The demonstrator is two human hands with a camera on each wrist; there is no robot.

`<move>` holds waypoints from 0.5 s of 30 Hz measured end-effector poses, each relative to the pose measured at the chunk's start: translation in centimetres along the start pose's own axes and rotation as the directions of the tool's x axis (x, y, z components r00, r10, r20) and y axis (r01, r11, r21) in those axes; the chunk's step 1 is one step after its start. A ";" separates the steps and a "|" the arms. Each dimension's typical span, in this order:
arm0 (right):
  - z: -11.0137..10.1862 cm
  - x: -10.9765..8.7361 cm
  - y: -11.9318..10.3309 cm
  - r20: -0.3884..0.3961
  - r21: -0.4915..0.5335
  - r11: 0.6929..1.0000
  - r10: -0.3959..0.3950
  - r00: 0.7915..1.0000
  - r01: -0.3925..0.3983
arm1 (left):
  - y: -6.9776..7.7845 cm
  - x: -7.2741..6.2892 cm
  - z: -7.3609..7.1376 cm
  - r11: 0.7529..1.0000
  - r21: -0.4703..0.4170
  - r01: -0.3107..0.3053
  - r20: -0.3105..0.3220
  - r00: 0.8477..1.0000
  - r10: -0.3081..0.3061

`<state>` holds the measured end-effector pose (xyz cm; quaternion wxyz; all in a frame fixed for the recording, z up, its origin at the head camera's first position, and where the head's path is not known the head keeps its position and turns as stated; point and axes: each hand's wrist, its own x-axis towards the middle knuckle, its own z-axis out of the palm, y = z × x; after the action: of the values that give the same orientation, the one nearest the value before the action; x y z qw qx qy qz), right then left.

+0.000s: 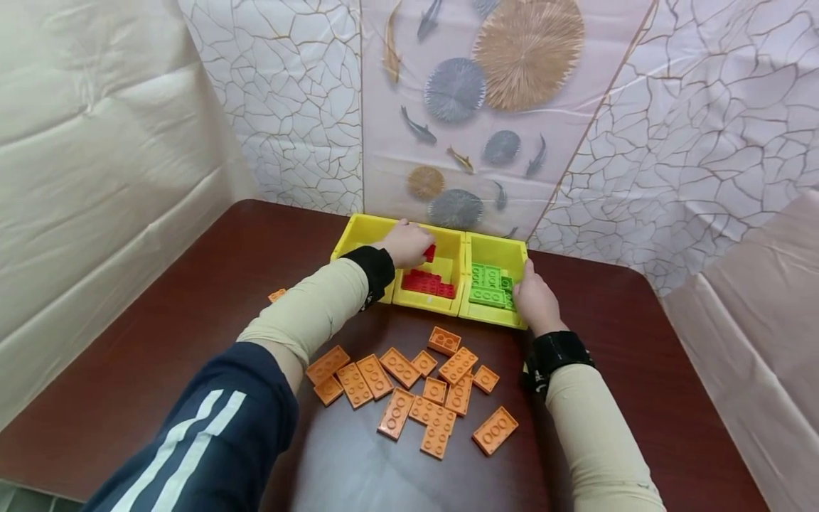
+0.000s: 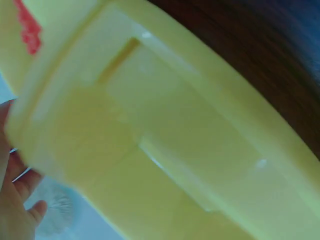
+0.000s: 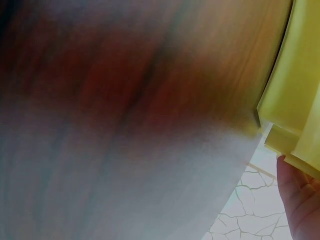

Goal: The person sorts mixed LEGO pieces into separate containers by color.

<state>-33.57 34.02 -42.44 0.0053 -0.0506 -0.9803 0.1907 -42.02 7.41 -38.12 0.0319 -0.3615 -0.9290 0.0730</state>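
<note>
Steady the yellow tray (image 1: 493, 313) evenly near the far edge of the bench (image 1: 601, 306) — right hand (image 1: 537, 299) grasping its end, left hand (image 1: 407, 244) grip unclear.

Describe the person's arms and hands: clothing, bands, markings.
Left arm: navy sleeve with two white stripes, a cream forearm cover below it, black wristband. Right arm: cream sleeve, black strap at the wrist. Left hand and right hand: no gloves seen.
</note>
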 end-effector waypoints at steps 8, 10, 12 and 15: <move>-0.6 -0.2 -0.7 -0.008 0.005 1.000 -0.017 1.000 0.017 | 0.0 1.1 0.6 0.997 -0.002 0.080 0.077 0.994 -0.080; -0.7 -0.4 -0.6 -0.009 0.010 1.000 -0.016 1.000 0.016 | 0.3 1.4 0.7 0.997 0.016 0.081 0.084 0.993 -0.082; -0.7 -0.6 -0.5 -0.005 0.016 1.000 -0.013 1.000 0.013 | 0.7 1.5 0.8 0.995 0.022 0.095 0.109 0.989 -0.097; -0.5 -0.7 -0.3 0.000 0.014 1.000 -0.012 1.000 0.012 | 1.2 1.4 1.0 0.994 0.020 0.107 0.137 0.985 -0.108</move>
<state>-32.93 33.81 -41.86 0.0068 -0.0446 -0.9792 0.1978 -42.40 9.11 -39.32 -0.0261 -0.3047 -0.9466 0.1018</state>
